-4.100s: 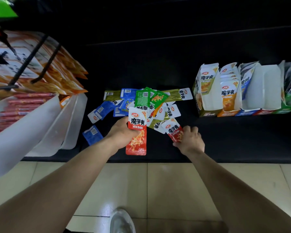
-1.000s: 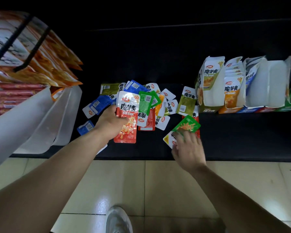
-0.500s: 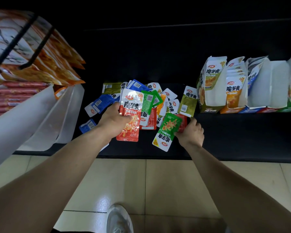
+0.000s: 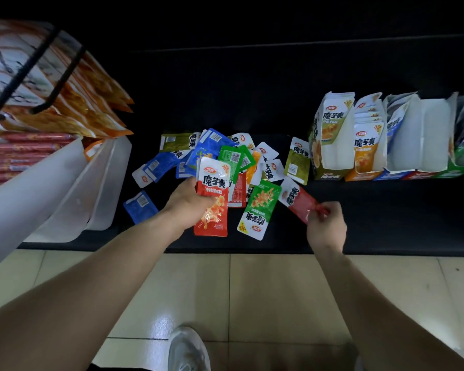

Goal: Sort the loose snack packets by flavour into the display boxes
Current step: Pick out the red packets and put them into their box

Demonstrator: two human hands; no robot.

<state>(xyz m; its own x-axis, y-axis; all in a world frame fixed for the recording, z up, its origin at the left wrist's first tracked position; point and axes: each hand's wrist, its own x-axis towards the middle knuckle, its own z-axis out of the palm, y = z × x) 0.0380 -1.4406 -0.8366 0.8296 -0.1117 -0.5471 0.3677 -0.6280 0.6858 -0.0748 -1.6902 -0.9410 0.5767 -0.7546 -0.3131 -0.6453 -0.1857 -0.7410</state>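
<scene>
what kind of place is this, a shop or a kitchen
Probably a shop aisle: a black shelf holds open display boxes of snack packets, and orange bags hang from black hooks at left.

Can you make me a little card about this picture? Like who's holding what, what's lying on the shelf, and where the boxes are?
Left hand: grips the upright red packet
Right hand: pinches the slanted red packet by its lower end
Between the hands: green packet, lying on the black shelf
Loose pile: blue, green, olive and orange packets, overlapping
Off alone: blue packet, left of the pile
Display boxes: in a row at the right, some with packets inside
</scene>
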